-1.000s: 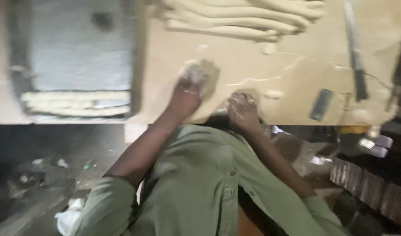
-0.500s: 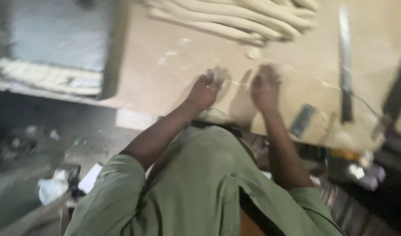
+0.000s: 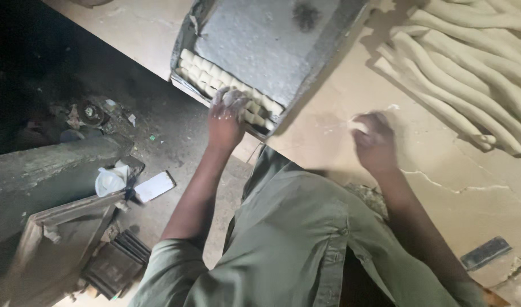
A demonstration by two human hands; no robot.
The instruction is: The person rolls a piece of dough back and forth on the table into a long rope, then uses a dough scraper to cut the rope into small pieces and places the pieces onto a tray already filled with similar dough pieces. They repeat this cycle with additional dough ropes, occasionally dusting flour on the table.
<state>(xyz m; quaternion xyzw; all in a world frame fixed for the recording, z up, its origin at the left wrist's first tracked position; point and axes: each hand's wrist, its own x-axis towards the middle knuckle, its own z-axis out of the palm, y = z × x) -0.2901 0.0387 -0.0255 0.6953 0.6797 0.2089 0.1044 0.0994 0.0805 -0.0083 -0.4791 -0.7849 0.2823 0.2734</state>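
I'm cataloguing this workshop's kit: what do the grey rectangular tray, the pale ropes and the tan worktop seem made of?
The grey rectangular tray looks like dull sheet metal, with thin raised rims and a dusty coating. The pale long ropes look like soft matte dough, as do the small pieces in the tray under the left hand. The tan worktop looks smooth, cracked and floury; stone or board, unclear.

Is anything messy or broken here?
Yes. The tabletop has a crack running across it near the right hand. Scraps of litter lie on the dirty floor below. The tray sits crooked, poking over the table edge where the left hand touches it.
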